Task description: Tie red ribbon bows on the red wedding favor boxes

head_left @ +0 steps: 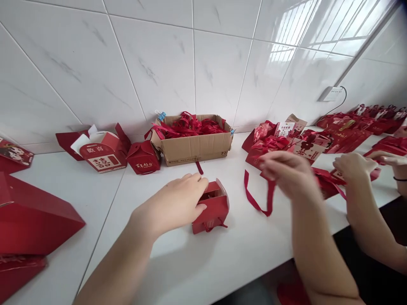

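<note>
A small red gift box stands on the white table with its top partly open and a thin red cord at its lower front. My left hand grips the box's left side and upper edge, thumb on the near face and fingers over the far edge. To the right, my right hand is raised above the table, its fingers pinched on a red ribbon. The ribbon hangs in a loop, its free end curling up to the left. Motion blurs the right fingers slightly.
A cardboard box of red ribbons stands against the tiled wall. Left of it are a small red box and a larger printed box. Finished-looking gift boxes crowd the right. A co-worker's hands work at far right.
</note>
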`<state>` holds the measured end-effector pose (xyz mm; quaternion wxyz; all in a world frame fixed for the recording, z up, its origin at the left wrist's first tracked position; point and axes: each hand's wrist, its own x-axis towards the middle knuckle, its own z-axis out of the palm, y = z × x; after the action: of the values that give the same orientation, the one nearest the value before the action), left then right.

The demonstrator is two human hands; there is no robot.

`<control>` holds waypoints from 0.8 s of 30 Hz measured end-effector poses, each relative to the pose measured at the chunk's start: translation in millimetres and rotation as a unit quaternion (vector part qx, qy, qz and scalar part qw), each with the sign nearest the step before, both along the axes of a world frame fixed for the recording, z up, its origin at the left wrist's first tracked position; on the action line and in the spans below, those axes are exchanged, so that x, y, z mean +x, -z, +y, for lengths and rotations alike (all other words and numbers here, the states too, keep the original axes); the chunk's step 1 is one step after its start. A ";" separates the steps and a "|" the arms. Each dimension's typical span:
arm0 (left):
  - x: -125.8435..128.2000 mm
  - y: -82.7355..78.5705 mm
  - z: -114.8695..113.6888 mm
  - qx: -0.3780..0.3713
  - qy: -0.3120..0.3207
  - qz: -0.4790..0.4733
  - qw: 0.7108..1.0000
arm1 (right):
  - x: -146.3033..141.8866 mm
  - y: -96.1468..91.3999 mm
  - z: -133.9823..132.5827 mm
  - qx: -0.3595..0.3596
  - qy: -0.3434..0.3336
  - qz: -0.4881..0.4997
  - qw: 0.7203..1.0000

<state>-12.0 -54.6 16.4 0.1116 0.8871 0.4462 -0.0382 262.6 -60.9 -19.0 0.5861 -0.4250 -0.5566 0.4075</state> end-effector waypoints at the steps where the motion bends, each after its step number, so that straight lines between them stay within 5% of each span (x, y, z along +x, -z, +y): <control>1: 3.8 2.6 2.0 -0.003 0.003 0.009 1.000 | -11.2 11.7 7.5 -0.027 -0.030 0.031 0.999; 7: 11.9 10.3 7.5 -0.007 0.012 0.041 0.999 | -36.1 55.6 30.3 -0.135 -0.133 0.068 0.980; 16: 14.4 8.6 11.9 -0.066 -0.002 0.037 0.997 | -45.0 47.8 17.2 -0.165 -0.108 -0.014 0.980; 24: 13.3 8.7 14.2 -0.063 0.009 0.021 0.998 | -52.8 51.8 11.4 -0.146 -0.154 -0.001 0.977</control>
<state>1.3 -40.4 7.7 0.1575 0.8813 0.4372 -0.0857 209.8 -49.5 -70.8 0.4479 -0.4154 -0.5503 0.5692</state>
